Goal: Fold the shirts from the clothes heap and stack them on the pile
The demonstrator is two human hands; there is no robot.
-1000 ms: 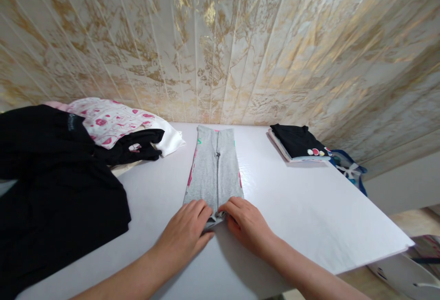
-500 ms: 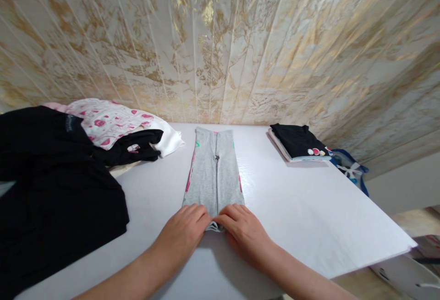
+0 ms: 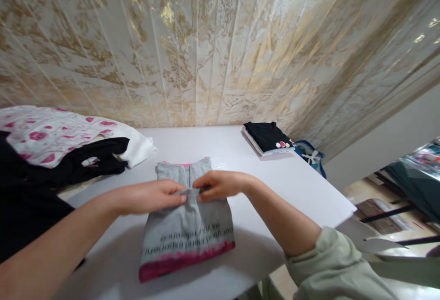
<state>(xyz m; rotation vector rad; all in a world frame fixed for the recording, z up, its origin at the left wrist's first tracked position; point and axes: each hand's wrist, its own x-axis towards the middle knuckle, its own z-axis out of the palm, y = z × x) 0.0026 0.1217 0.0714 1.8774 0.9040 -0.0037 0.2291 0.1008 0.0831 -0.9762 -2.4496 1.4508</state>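
Note:
A grey shirt (image 3: 187, 229) with dark lettering and a pink lower edge lies on the white table (image 3: 295, 185), its near part folded up over the rest. The far end shows a pink neckline. My left hand (image 3: 154, 196) pinches the folded edge near the middle, thumb against fingers. From the other side my right hand (image 3: 220, 184) grips the same edge, the fingertips of both hands almost meeting. Fabric under the fingers is bunched and partly hidden.
A folded stack with a black garment (image 3: 266, 136) on top sits at the back right, beside a blue-edged bag (image 3: 311, 155). Loose clothes pile up at left: a pink-and-white printed garment (image 3: 44, 133) and a black one (image 3: 92, 160). A patterned curtain (image 3: 195, 52) hangs behind.
Both hands have moved away from me, carrying the shirt's near end up and over. Its lettered, pink-edged side now faces up. The view has swung right.

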